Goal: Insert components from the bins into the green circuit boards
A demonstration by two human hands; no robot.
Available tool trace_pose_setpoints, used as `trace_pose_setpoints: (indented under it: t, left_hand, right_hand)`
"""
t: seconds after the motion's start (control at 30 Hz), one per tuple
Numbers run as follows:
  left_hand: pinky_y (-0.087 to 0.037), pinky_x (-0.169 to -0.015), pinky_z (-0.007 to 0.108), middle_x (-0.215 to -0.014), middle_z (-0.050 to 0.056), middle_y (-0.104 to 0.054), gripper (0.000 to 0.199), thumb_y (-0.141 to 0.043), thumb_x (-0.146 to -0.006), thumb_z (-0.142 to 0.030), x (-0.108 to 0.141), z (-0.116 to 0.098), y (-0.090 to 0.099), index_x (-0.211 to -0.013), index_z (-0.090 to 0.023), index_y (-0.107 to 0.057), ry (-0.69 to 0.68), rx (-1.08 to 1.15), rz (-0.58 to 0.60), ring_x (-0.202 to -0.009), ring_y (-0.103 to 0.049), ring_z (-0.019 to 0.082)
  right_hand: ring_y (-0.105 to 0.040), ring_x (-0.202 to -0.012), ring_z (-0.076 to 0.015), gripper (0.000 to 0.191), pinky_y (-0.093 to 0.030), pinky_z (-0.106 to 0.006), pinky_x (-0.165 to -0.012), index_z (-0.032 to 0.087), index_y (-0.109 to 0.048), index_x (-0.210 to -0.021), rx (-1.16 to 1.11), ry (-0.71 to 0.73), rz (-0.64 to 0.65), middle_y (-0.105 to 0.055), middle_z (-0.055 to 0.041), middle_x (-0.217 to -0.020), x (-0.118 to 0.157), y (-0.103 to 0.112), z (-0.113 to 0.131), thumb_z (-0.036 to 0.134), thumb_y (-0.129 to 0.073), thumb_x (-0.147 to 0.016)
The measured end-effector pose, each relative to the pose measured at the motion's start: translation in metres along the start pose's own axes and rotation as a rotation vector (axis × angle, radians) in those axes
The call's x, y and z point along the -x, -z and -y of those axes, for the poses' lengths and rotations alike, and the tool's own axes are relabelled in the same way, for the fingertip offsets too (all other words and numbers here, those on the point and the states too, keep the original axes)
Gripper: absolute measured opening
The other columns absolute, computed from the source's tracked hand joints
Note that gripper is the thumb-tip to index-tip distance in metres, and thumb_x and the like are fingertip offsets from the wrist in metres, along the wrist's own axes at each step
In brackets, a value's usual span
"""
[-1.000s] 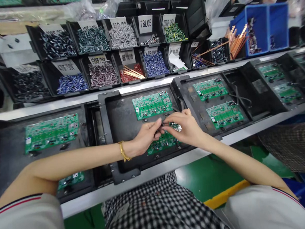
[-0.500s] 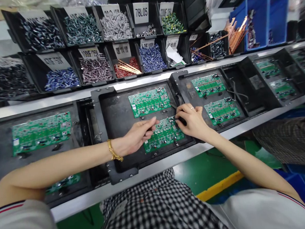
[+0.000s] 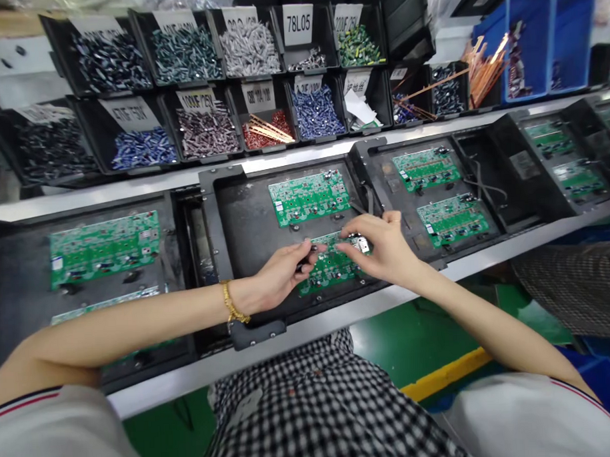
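My left hand [image 3: 284,272] is curled closed over the near green circuit board [image 3: 331,271], left of its middle. Small dark electronic components [image 3: 302,263] show between its fingers; their exact kind is too small to tell. My right hand [image 3: 380,247] hovers above the right part of the same board, thumb and index finger a little apart, with nothing visible between them. Its fingertips point toward the left hand's fingertips. Both hands partly hide this board. A second circuit board [image 3: 310,197] lies behind it in the same black tray [image 3: 245,224].
Labelled black bins [image 3: 314,115] of loose components stand in two rows behind the metal rail [image 3: 272,160]. Neighbouring trays hold more boards, such as the left board [image 3: 104,249] and the right board [image 3: 427,167]. A blue bin [image 3: 549,47] stands at the back right.
My right hand has moved from the board's right end toward my left hand, and its fingers have parted. Dark components now show in my left hand. The view has shifted slightly.
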State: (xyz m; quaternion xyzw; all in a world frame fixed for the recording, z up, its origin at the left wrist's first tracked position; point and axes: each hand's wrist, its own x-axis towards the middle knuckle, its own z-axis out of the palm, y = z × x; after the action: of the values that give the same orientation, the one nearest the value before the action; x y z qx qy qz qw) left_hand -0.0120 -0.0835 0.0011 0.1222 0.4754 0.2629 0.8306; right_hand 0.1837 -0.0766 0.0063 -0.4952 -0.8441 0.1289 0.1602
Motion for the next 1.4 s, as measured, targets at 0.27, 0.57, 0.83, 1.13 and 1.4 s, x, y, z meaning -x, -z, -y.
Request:
trace_pose_setpoints:
  t: [0.27, 0.57, 0.83, 1.13, 1.4]
  left_hand:
    - [-0.037, -0.052, 0.016, -0.072, 0.004, -0.054, 0.024, -0.044, -0.091, -0.008, 0.028, -0.007, 0.020, -0.078, -0.005, -0.064, -0.055, 0.037, -0.085, -0.055, -0.044, 0.005]
    - [-0.016, -0.036, 0.013, -0.061, -0.001, -0.048, 0.024, -0.057, -0.088, -0.026, 0.022, -0.018, 0.039, -0.077, -0.006, -0.061, -0.185, -0.012, -0.044, -0.040, -0.029, 0.000]
    - [-0.024, -0.039, 0.013, -0.063, 0.001, -0.050, 0.020, -0.040, -0.091, -0.004, 0.020, -0.016, 0.035, -0.085, -0.005, -0.059, -0.145, 0.047, -0.163, -0.043, -0.038, 0.002]
    - [-0.025, -0.041, 0.013, -0.074, 0.007, -0.061, 0.020, -0.054, -0.089, -0.019, 0.013, -0.019, 0.030, -0.078, -0.004, -0.063, -0.119, 0.042, -0.188, -0.047, -0.041, 0.002]
    - [-0.033, -0.047, 0.014, -0.062, 0.001, -0.050, 0.024, -0.049, -0.090, -0.012, 0.008, -0.040, 0.025, -0.068, -0.008, -0.058, -0.115, 0.204, -0.075, -0.051, -0.043, 0.004]
  right_hand:
    - [-0.060, -0.083, -0.0168, 0.008, -0.019, -0.032, -0.072, 0.018, -0.056, -0.084, -0.110, 0.134, 0.082, -0.068, -0.0013, -0.088, -0.014, -0.017, 0.042, 0.023, -0.050, -0.086]
    - [-0.053, -0.096, -0.0204, 0.006, -0.020, -0.032, -0.071, 0.017, -0.056, -0.084, -0.172, 0.221, 0.420, -0.062, -0.0060, -0.097, -0.016, -0.040, 0.041, 0.016, -0.050, -0.082]
    - [-0.052, -0.089, -0.0202, 0.010, -0.018, -0.034, -0.069, 0.014, -0.057, -0.083, 0.091, 0.379, 0.330, -0.063, -0.0068, -0.094, -0.011, -0.039, 0.046, 0.017, -0.047, -0.085]
    - [-0.052, -0.081, -0.0181, 0.018, -0.017, -0.033, -0.069, 0.015, -0.057, -0.080, 0.146, 0.459, 0.284, -0.065, -0.0049, -0.085, -0.011, -0.040, 0.044, 0.024, -0.045, -0.090]
    - [-0.060, -0.089, -0.0175, 0.012, -0.020, -0.034, -0.077, 0.020, -0.058, -0.089, -0.082, 0.241, 0.062, -0.068, -0.0019, -0.098, -0.078, -0.016, 0.038, 0.024, -0.047, -0.089]
